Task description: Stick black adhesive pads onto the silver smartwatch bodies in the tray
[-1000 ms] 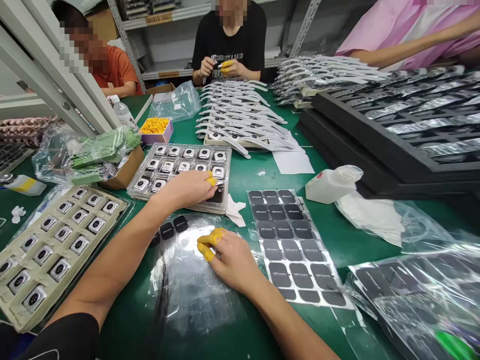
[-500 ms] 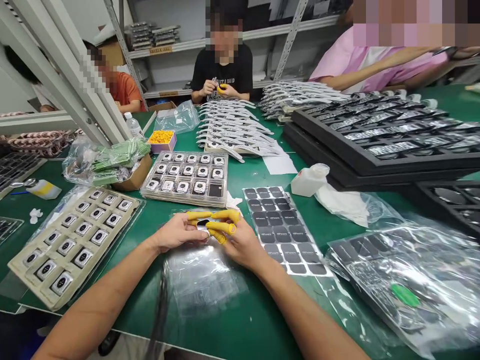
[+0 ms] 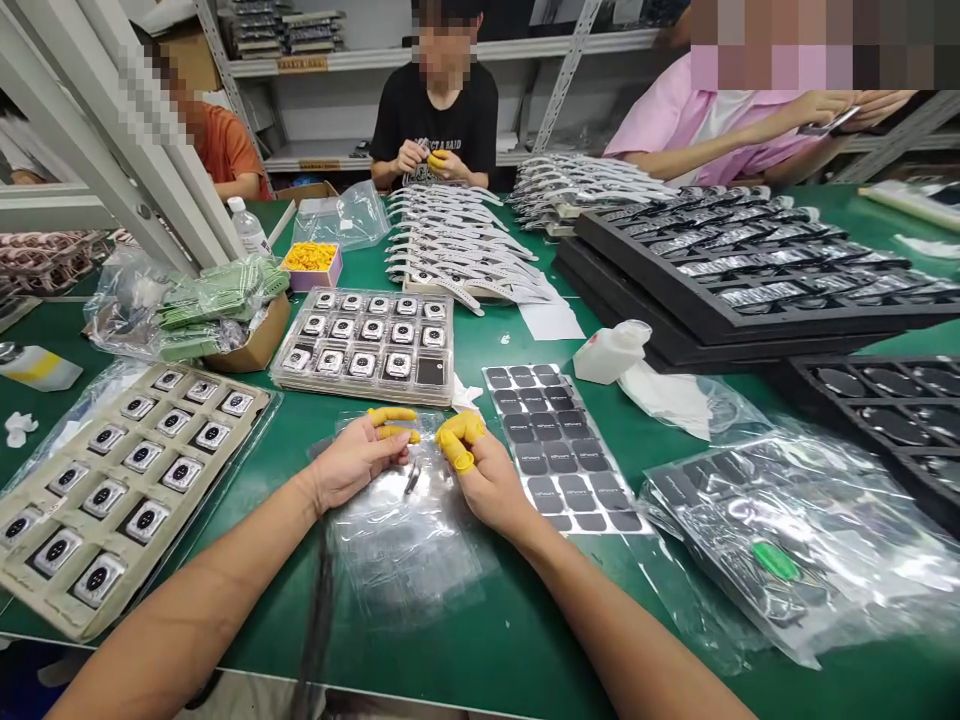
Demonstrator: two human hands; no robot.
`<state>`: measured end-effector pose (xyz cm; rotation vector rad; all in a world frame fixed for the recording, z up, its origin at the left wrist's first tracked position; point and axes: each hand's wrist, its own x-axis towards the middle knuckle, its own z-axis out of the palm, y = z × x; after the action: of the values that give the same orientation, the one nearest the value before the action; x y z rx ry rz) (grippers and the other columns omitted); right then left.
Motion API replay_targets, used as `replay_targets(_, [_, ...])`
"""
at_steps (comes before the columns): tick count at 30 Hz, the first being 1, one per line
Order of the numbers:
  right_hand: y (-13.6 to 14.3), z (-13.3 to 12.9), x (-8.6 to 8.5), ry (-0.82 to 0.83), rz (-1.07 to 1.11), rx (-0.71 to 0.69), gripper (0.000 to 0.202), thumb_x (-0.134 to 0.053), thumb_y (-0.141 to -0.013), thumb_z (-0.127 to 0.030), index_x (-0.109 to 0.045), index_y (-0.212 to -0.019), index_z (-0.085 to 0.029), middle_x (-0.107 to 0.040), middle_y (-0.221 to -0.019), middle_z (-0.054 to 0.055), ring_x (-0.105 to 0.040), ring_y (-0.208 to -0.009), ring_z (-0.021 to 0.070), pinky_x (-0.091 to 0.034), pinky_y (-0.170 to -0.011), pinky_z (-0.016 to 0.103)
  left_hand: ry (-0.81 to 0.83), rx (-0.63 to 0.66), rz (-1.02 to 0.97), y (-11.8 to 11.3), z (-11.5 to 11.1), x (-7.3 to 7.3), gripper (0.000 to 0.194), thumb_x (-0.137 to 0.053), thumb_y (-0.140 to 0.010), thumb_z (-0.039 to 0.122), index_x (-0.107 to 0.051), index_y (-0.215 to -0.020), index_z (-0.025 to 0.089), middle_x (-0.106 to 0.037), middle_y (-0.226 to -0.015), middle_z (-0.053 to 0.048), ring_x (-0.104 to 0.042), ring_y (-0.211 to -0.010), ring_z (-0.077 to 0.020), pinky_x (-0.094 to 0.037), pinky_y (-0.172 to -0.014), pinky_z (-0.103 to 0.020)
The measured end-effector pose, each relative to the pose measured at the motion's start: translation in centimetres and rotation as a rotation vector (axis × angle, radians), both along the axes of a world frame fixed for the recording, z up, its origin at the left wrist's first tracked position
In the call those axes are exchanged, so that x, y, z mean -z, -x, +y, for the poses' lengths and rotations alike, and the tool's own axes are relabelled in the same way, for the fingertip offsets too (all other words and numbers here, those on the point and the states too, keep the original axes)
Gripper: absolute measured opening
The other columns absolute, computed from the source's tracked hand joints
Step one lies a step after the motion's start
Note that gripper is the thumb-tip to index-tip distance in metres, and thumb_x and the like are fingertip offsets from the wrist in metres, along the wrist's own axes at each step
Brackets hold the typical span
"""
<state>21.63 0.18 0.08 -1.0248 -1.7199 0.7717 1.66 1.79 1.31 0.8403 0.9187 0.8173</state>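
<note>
Holds left hand [image 3: 352, 462] near right hand [image 3: 486, 470], centre; cannot tell either grip's state; shows "A RAID" on black shirt [image 3: 433, 115], top centre.

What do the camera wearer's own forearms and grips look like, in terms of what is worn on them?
The left grip and right grip both wear yellow finger cots on some fingers; a rolled rim shows on the right. The left thumb is uncovered. Both forearms are bare, with no sleeve, watch or bracelet visible.
</note>
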Motion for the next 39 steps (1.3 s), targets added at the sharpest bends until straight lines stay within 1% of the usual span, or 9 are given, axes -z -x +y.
replay_targets(4, [-1.0, 0.8, 0.5, 0.01, -0.166, 0.092, 0.028, -0.045, -0.1, -0.035, -0.051, -0.075, -0.023, -0.056, -0.079, 0.002, -0.053, -0.078, 0.0189, -0.043, -0.076, 0.036, -0.481, -0.01, 0.471, 0.8, 0.3, -1.0, 0.03, -0.067, -0.089, 0.037, -0.067, -0.11, 0.017, -0.068, -0.1, -0.007, -0.061, -0.09, -0.0174, -0.047, -0.086, -0.033])
replay_targets(8, [-1.6, 1.3, 1.2, 0.013, -0.647, 0.084, 0.02, -0.056, -0.093, -0.033, -0.058, -0.077, -0.021, -0.061, -0.09, 0.009, -0.056, -0.092, 0.0261, -0.046, -0.08, 0.041, -0.993, 0.429, 0.855, 1.8, -0.3, -2.4, 0.035, -0.064, -0.09, 0.044, -0.069, -0.113, 0.018, -0.067, -0.106, -0.009, -0.057, -0.102, -0.0231, -0.044, -0.095, -0.037])
replay_targets(12, [-1.6, 1.1, 1.4, -0.009, -0.789, 0.176, 0.017, -0.059, -0.091, -0.037, -0.065, -0.092, -0.021, -0.063, -0.102, 0.011, -0.059, -0.098, 0.0282, -0.049, -0.079, 0.041, -1.164, 0.663, 0.987, 0.8, -1.8, -2.4, 0.049, -0.063, -0.087, 0.055, -0.067, -0.117, 0.017, -0.064, -0.114, -0.013, -0.057, -0.105, -0.0278, -0.045, -0.093, -0.041])
replay_targets(16, [-2.8, 2.1, 1.7, -0.077, -0.646, 0.382, 0.035, -0.059, -0.091, -0.047, -0.064, -0.115, -0.021, -0.063, -0.112, 0.013, -0.056, -0.108, 0.0305, -0.048, -0.086, 0.044, -1.048, 0.695, 0.908, -0.4, -2.9, -2.3, 0.026, -0.067, -0.088, 0.041, -0.068, -0.098, 0.018, -0.066, -0.106, -0.009, -0.06, -0.102, -0.0251, -0.046, -0.09, -0.038])
replay_targets(19, [-3.6, 3.3, 2.2, -0.099, -0.625, 0.452, 0.033, -0.058, -0.092, -0.043, -0.066, -0.116, -0.021, -0.063, -0.118, 0.013, -0.051, -0.111, 0.0325, -0.043, -0.094, 0.049, -0.767, 0.503, 0.732, -0.7, -3.0, -2.3, 0.015, -0.071, -0.084, 0.028, -0.064, -0.092, 0.018, -0.066, -0.089, -0.004, -0.063, -0.087, -0.0199, -0.049, -0.082, -0.033])
replay_targets(23, [-4.1, 4.0, 2.5, -0.041, -0.597, 0.471, 0.018, -0.063, -0.086, -0.038, -0.07, -0.089, -0.022, -0.064, -0.123, 0.012, -0.05, -0.11, 0.0345, -0.04, -0.094, 0.054, -0.303, 0.146, 0.333, -0.9, -2.8, -1.9, 0.044, -0.071, -0.084, 0.032, -0.054, -0.123, 0.021, -0.063, -0.09, -0.002, -0.068, -0.078, -0.0162, -0.055, -0.077, -0.033])
replay_targets(26, [-4.5, 3.9, 2.2, 0.003, -0.345, 0.449, 0.016, -0.06, -0.086, -0.037, -0.065, -0.082, -0.022, -0.066, -0.122, 0.011, -0.054, -0.109, 0.0311, -0.039, -0.098, 0.052, -0.097, 0.105, 0.109, -0.9, -2.4, -1.3, 0.051, -0.072, -0.084, 0.044, -0.053, -0.125, 0.021, -0.065, -0.094, -0.004, -0.07, -0.089, -0.0189, -0.055, -0.086, -0.038])
replay_targets(31, [-4.8, 4.0, 2.0, 0.264, 0.091, 0.28, 0.023, -0.06, -0.087, -0.046, -0.062, -0.088, -0.023, -0.068, -0.095, 0.005, -0.061, -0.085, 0.0215, -0.048, -0.084, 0.041, -0.284, 0.048, 0.127, -0.7, -1.7, -0.5, 0.039, -0.079, -0.078, 0.043, -0.066, -0.103, 0.017, -0.064, -0.096, -0.005, -0.064, -0.089, -0.0143, -0.053, -0.081, -0.026])
replay_targets(39, [-6.1, 4.5, 1.2, 0.197, 0.175, 0.344, 0.042, -0.07, -0.076, -0.058, -0.059, -0.098, -0.023, -0.066, -0.083, 0.002, -0.065, -0.075, 0.0186, -0.054, -0.073, 0.034, -0.215, 0.018, 0.106, -0.5, -1.4, -0.6, 0.059, -0.084, -0.07, 0.04, -0.056, -0.116, 0.018, -0.063, -0.09, -0.001, -0.065, -0.069, -0.0121, -0.057, -0.072, -0.031])
